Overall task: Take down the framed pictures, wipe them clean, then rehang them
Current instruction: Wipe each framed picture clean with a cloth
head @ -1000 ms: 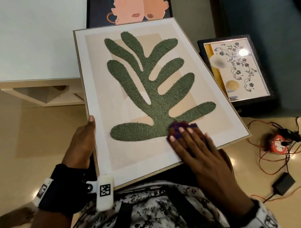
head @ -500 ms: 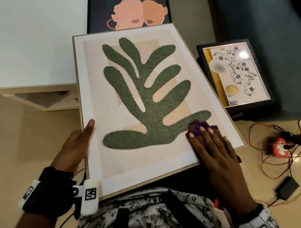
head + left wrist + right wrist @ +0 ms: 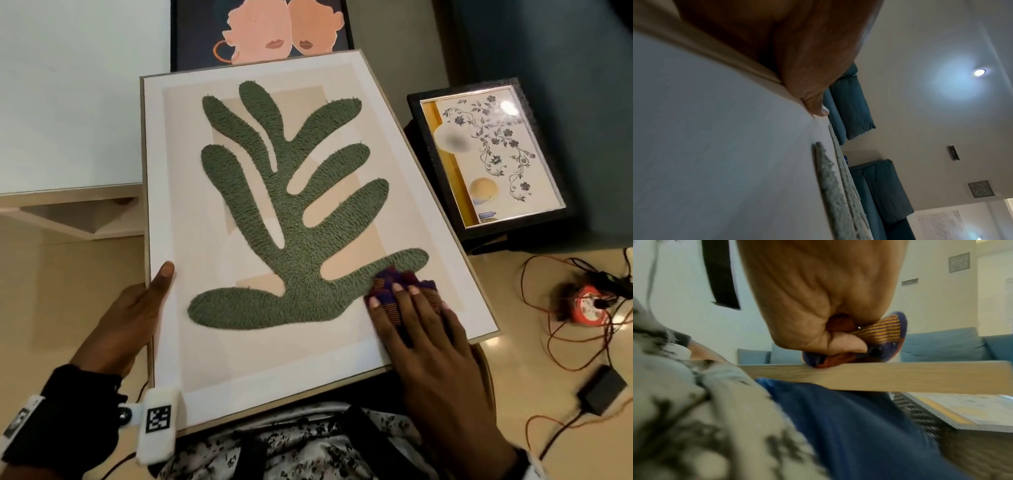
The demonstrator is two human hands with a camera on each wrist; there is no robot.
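A large framed picture point(image 3: 239, 363), a green tufted leaf on beige in a light wood frame, lies tilted across my lap. My left hand point(image 3: 144, 301) grips its left edge, the thumb point(image 3: 813, 81) lying on the white border and the fingers hidden underneath. My right hand point(image 3: 411, 308) presses a purple and orange striped cloth point(image 3: 387, 279) on the picture's lower right, at the leaf's lowest right lobe. In the right wrist view the thumb pinches the bunched cloth point(image 3: 885, 331) against the palm, just above the wooden frame edge point(image 3: 879, 376).
A black-framed floral picture point(image 3: 486, 157) leans at the right. A dark picture of two pink faces point(image 3: 274, 31) stands behind. A white table point(image 3: 68, 96) is at the left. An orange cable reel point(image 3: 585, 305), loose cables and a black adapter point(image 3: 603, 394) lie on the floor. A blue sofa point(image 3: 945, 344) stands beyond.
My right hand has slid the cloth rightward from the leaf's base along its lowest lobe, then back a little. The left hand has kept its hold on the frame's edge.
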